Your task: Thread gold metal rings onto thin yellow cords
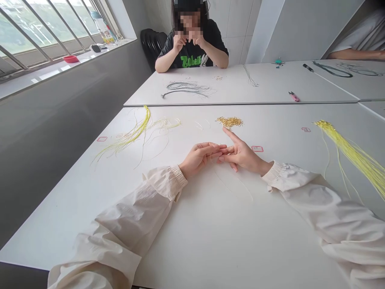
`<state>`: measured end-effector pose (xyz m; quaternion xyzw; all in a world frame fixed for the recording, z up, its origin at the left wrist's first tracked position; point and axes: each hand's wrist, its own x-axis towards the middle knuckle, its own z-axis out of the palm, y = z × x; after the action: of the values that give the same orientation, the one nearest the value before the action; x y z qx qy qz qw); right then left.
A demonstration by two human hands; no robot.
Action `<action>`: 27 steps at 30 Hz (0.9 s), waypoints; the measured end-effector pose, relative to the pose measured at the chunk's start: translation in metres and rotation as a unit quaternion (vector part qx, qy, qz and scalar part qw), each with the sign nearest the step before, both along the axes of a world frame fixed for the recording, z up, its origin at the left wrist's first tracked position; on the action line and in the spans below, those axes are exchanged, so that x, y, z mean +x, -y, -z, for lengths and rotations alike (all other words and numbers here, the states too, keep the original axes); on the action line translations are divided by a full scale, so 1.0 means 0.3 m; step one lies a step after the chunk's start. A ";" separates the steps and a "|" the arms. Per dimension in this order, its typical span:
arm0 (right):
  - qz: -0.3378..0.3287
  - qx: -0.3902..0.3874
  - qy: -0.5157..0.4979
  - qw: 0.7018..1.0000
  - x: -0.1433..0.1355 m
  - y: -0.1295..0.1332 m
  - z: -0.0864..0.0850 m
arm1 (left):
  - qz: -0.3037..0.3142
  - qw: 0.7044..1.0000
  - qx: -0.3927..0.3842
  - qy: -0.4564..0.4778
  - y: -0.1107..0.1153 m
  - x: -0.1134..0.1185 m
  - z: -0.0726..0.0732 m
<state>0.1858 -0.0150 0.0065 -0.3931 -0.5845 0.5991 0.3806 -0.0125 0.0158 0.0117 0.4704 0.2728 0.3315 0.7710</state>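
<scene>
My left hand (202, 155) is closed, with thumb and fingertips pinched on a thin pale yellow cord. Its loose ends (246, 188) trail onto the white table towards me. My right hand (245, 155) meets the left at the fingertips and also pinches at the cord, while its index finger stretches out towards a heap of small gold metal pieces (230, 122). Any small part between the fingertips is too hidden to make out. Left of the hands lies a loose bunch of yellow cords (136, 130). A thicker yellow cord bundle (351, 148) with gold ends lies at the right.
Across the joined tables (192, 241) sits a person (192, 48) with both hands raised. Dark cords (186, 88), pink thread snips (294, 96) and a black marker (308, 68) lie on the far table. A wall and barred window run along the left. Another person's sleeve (361, 38) shows at upper right.
</scene>
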 end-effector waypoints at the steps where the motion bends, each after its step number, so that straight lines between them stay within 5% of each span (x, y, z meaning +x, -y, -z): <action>1: 0.005 0.001 -0.005 1.000 0.000 0.000 0.001 | -0.001 1.000 0.007 0.001 0.000 0.000 0.002; 11: 0.008 -0.033 -0.058 0.998 0.016 -0.025 0.010 | -0.039 0.999 0.021 0.008 0.006 -0.007 0.008; 20: 0.002 -0.020 -0.029 0.999 0.011 -0.012 0.004 | 0.004 0.998 0.056 0.012 0.026 -0.004 -0.004; 27: 0.004 -0.005 -0.049 0.999 0.023 -0.029 0.012 | -0.038 0.998 0.038 0.019 0.014 -0.008 0.014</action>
<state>0.1928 -0.0062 0.0030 -0.3674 -0.5608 0.6192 0.4088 -0.0150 0.0116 0.0075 0.4824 0.2629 0.3798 0.7443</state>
